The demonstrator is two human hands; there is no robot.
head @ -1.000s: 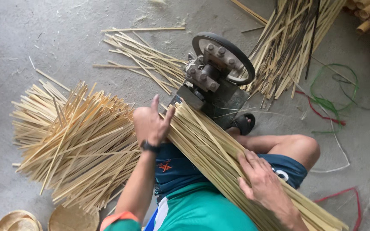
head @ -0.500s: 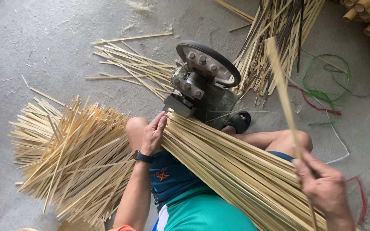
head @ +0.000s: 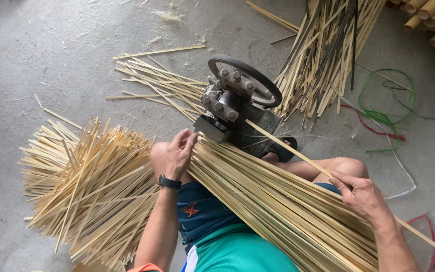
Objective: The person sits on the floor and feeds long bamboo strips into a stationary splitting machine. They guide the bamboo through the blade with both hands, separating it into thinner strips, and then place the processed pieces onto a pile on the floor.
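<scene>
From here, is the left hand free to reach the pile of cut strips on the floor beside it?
Probably yes: the left hand rests on the end of the lap bundle, and the pile of strips lies right beside that arm with nothing between.

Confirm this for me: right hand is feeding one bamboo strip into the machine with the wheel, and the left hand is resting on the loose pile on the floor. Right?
Not quite. The left hand rests on the bundle across the lap, not the floor pile, per the head view. The right hand does guide one strip at the machine.

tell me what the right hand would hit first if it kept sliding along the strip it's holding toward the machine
Probably the small metal machine. The right hand pinches a single bamboo strip that runs straight to it, with nothing else showing on that line; depth is unclear.
</scene>
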